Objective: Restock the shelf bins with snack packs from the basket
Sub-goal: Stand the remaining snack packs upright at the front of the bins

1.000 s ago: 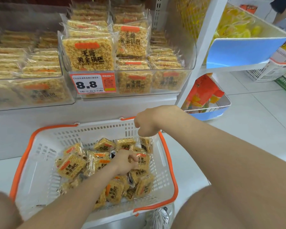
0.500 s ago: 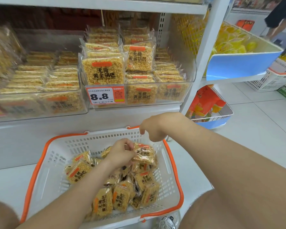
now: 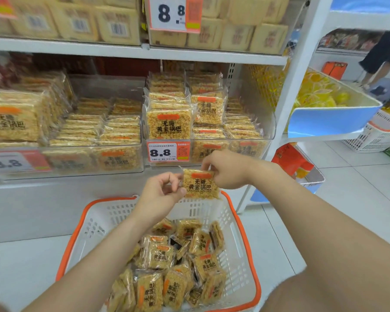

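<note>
A square snack pack point(image 3: 199, 184) of golden rice crisp with an orange label is held upright above the basket's far rim. My left hand point(image 3: 161, 192) pinches its left edge and my right hand point(image 3: 226, 168) pinches its top right corner. Below, the white basket point(image 3: 99, 224) with an orange rim holds several more of the same packs point(image 3: 160, 255). Just behind the held pack stands a clear shelf bin point(image 3: 269, 129) with an 8.8 price tag point(image 3: 168, 152), stacked with matching packs. A second clear bin point(image 3: 70, 163) to the left holds the same packs.
A white shelf upright point(image 3: 295, 70) rises right of the bin. Beyond it are a blue-fronted bin point(image 3: 331, 120) of yellow packs, a lower bin of orange packs point(image 3: 291, 161), and a white basket point(image 3: 376, 138). A person's legs point(image 3: 378, 61) stand at the far right.
My left hand lifted one pack out of the basket to the level of the bin's front. My right hand rose and took hold of its top corner. The view tilted upward.
</note>
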